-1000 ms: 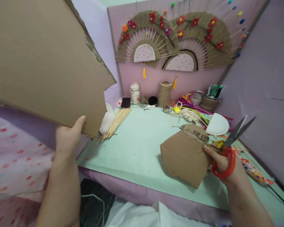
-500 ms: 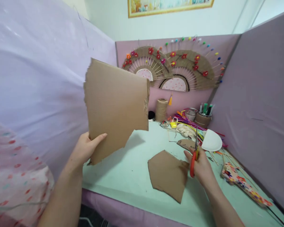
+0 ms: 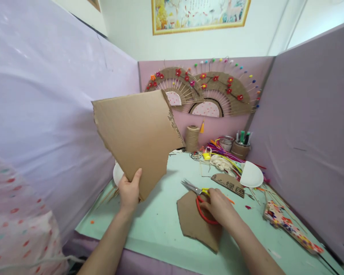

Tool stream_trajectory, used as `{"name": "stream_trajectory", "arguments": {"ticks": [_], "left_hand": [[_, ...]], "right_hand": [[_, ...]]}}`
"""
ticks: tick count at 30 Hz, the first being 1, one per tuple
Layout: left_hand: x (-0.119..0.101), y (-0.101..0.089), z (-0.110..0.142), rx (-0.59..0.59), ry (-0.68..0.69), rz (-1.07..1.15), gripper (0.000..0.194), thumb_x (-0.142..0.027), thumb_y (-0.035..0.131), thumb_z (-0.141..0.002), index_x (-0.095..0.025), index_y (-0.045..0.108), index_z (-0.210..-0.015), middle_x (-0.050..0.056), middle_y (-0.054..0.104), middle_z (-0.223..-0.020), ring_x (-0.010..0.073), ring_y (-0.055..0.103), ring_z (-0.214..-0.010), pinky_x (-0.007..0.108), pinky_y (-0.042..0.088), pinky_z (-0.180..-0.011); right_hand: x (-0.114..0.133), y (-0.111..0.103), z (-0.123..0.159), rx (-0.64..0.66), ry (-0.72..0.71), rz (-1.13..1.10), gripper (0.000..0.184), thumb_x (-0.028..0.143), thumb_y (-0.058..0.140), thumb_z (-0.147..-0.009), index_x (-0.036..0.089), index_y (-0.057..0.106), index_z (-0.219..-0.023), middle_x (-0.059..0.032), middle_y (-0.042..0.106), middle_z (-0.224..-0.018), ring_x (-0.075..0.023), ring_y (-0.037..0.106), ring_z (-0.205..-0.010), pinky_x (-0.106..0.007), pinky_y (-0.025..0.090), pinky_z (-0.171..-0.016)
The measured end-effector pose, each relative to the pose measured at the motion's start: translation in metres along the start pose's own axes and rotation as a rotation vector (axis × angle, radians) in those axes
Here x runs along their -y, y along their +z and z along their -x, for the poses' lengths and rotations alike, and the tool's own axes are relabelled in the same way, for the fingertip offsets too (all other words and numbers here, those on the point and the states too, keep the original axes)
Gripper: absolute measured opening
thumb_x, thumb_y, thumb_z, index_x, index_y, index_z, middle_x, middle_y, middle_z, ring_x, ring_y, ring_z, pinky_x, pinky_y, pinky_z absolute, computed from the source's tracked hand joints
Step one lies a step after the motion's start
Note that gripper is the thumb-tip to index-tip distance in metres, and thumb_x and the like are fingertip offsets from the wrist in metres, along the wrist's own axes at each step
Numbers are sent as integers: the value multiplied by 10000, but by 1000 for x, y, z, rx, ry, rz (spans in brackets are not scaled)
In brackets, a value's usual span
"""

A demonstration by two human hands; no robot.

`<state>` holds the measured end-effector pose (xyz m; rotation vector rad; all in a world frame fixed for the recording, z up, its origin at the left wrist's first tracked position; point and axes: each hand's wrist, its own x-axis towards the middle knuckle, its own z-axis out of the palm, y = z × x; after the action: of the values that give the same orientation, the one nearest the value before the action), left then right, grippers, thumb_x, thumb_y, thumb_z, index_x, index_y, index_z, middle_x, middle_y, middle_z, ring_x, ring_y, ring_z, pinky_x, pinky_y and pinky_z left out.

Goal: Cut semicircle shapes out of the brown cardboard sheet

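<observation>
Cardboard sheet [image 3: 134,130], ragged edges still untrimmed, pinched under thumb of left hand [image 3: 129,194]; scissors [image 3: 195,188] gripped in curled right hand [image 3: 219,204]. Beneath right hand, smaller cardboard piece [image 3: 187,215], apparently already cut out.

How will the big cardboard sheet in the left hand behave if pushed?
Probably stiff: the cardboard sheet stands without visible sag. Likely light, since the left hand alone holds it. It may pivot, as most extends above the grip.
</observation>
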<state>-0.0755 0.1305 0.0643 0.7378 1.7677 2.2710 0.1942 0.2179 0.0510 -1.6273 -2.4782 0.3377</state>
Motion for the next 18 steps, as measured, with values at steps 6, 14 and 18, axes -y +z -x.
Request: {"name": "stream_trajectory", "arguments": {"ticks": [6, 14, 18], "left_hand": [[12, 20, 27, -42, 87, 24, 435, -467, 666, -741, -126, 641, -1010, 137, 711, -1050, 251, 676, -963, 388, 549, -852], [1, 52, 49, 235, 22, -200, 275, -431, 567, -841, -231, 635, -1017, 30, 706, -1108, 177, 648, -1035, 309, 522, -900], [1, 42, 29, 374, -24, -281, 261, -332, 647, -810, -297, 638, -1068, -2, 706, -1107, 169, 654, -1041, 301, 533, -870]], "right_hand": [[19, -13, -15, -93, -159, -398, 414, 352, 558, -845, 128, 567, -1194, -177, 564, -1293, -299, 490, -1243, -417, 361, -1048], [78, -56, -111, 73, -172, -1398, 469, 632, 645, -690, 234, 620, -936, -120, 670, -1158, -289, 589, -1154, -449, 501, -948], [88, -59, -146, -35, -369, -1640, 449, 513, 772, -603, 224, 616, -908, -80, 717, -1021, -267, 609, -1120, -447, 516, -943]]}}
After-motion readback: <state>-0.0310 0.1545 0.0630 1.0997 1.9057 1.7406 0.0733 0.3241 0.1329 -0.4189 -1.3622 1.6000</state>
